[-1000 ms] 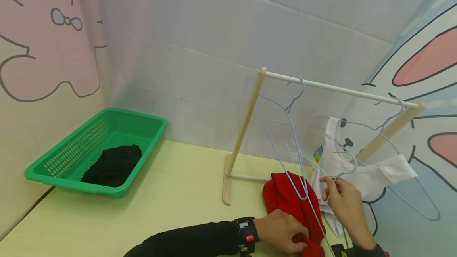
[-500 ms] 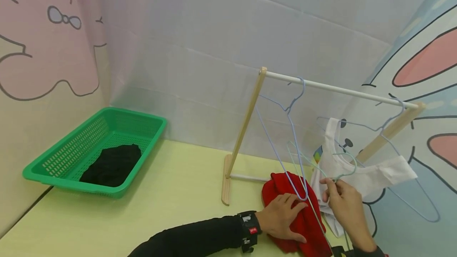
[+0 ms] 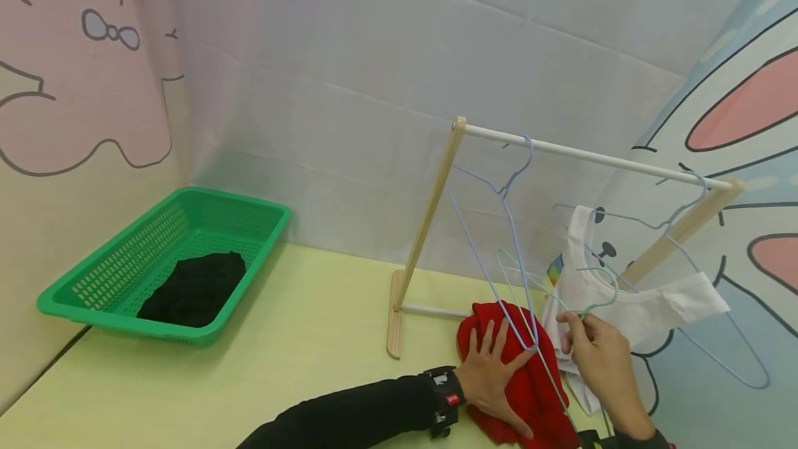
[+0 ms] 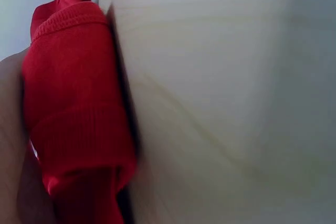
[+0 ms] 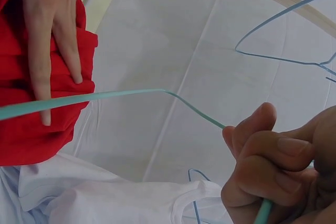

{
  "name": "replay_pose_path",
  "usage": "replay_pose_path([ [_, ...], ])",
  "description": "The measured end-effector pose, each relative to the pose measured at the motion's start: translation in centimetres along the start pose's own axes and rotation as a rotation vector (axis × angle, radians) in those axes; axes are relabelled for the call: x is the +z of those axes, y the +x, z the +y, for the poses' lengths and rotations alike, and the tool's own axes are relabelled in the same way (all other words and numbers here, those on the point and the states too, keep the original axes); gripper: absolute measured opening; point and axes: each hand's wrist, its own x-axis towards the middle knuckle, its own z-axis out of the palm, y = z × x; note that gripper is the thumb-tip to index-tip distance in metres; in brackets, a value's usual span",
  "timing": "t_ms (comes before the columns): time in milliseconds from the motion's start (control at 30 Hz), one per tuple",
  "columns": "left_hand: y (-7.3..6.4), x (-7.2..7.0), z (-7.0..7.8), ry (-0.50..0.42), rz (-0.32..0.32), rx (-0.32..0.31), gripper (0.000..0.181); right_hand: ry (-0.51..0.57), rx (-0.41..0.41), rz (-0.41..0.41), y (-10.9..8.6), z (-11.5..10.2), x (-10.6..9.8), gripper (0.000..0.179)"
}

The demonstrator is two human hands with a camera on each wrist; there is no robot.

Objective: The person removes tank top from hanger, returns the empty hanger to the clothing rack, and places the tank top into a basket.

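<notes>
My right hand (image 3: 601, 362) grips a mint-green hanger (image 5: 126, 93) near the base of its hook, its fingers curled round the wire. Spread flat, my left hand (image 3: 492, 380) rests on a bunched red garment (image 3: 542, 393) that lies on the table. One arm of the green hanger slants down across the red cloth. In the left wrist view a ribbed band of the red garment (image 4: 79, 87) shows beside the hand. Just behind the right hand, a white sleeveless top (image 3: 582, 269) hangs from a blue hanger (image 3: 742, 338) on the rack.
A wooden rack with a white rail (image 3: 592, 158) stands at the right. From it a bare blue hanger (image 3: 511, 220) hangs over the red garment. At the left, a green basket (image 3: 255, 283) holds a black cloth (image 3: 193, 289). Curtains printed with cartoon animals surround the yellow table (image 3: 324, 324).
My left hand has moved up and away from the red garment's near end, and its curled fingers have spread flat on the cloth. The right hand keeps hold of the green hanger, nearly still.
</notes>
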Motion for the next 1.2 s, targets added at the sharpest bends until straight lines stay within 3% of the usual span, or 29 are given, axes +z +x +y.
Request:
replay_pose_path([
  [133,-0.4,-1.5,0.7,-0.086,-0.128,-0.016,0.135,-0.003,0.003,-0.002,0.0,0.0,0.1,0.036],
  [233,-0.7,-2.1,1.0,-0.056,-0.178,-0.037,0.136,-0.001,0.002,-0.004,-0.1,-0.1,0.2,0.035],
  [400,-1.0,-2.6,1.2,0.003,-0.211,-0.078,0.133,0.000,-0.016,0.001,0.0,-0.6,0.5,0.033],
  [667,-1.2,-2.7,1.0,0.031,-0.256,-0.077,0.121,0.001,-0.012,-0.011,0.0,-0.4,0.7,0.033],
  [967,-0.8,-2.6,0.9,0.124,-0.238,-0.042,0.107,0.007,-0.017,-0.020,0.3,0.0,0.9,0.035],
  [1200,-0.7,-3.0,1.0,0.170,-0.263,-0.016,0.101,0.007,-0.015,-0.019,0.2,0.0,0.9,0.034],
])
